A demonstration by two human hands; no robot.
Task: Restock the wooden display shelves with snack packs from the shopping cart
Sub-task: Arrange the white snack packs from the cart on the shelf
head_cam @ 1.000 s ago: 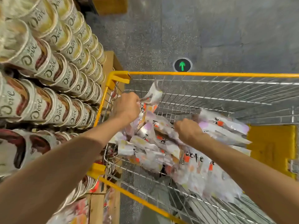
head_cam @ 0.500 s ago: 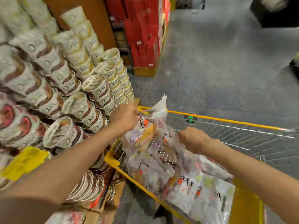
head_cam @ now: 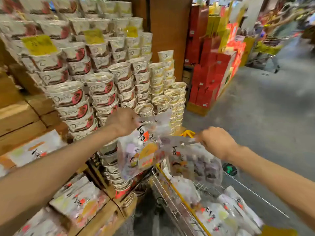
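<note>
**Snack packs held above the cart beside the shelves**

A bunch of snack packs [head_cam: 141,154] is gripped at its top edge by the left hand [head_cam: 121,122], whose fingers are curled tightly around the plastic. A second bunch of packs [head_cam: 196,164] is held by the right hand [head_cam: 215,142], its fingers likewise clenched on the top of the wrapping. Both bunches are seen hanging in the air, over the near-left corner of the shopping cart [head_cam: 179,200], where more packs [head_cam: 226,217] are left lying in the wire basket. Stacked tubs [head_cam: 102,92] are piled on the wooden display shelves [head_cam: 18,114] at the left, just behind the left hand. Flat packs [head_cam: 80,201] are laid on the lower shelf. Red boxes [head_cam: 208,77] are stacked further down the aisle.
</note>
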